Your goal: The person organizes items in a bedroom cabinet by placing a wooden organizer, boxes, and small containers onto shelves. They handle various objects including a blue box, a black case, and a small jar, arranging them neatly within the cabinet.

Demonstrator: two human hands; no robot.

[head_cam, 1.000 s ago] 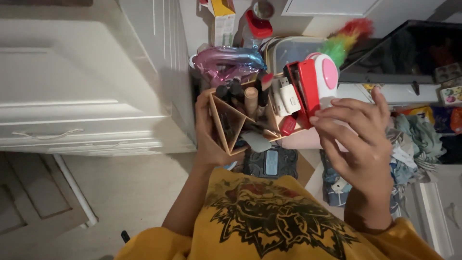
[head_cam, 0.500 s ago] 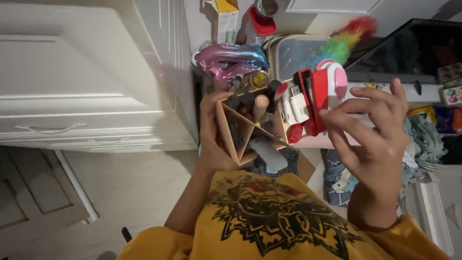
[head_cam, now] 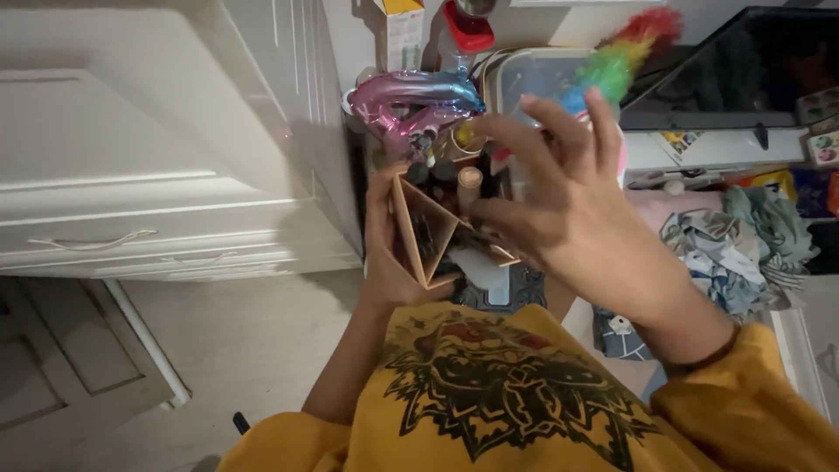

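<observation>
- Nearest you, your left hand is gripping the wooden organiser by its outer wall, fingers clenched around the pointed triangular compartment; it is being held in the air over your lap, not resting on anything.
- Because you are carrying it one-handed and tilted, the small bottles standing in it are at risk of sliding out onto the floor below.
- Your right hand is hovering just above the organiser with fingers spread and released, grasping nothing; reaching in this wide, you are likely to knock a neighbouring bottle over.
- Just beyond, the shiny pink and blue foil balloon is crowding the organiser's far edge, so pushing forward could snag it.
- Farther off, the rainbow feather duster and clear plastic tub are sitting close together; a bumped item could tumble among them.
</observation>
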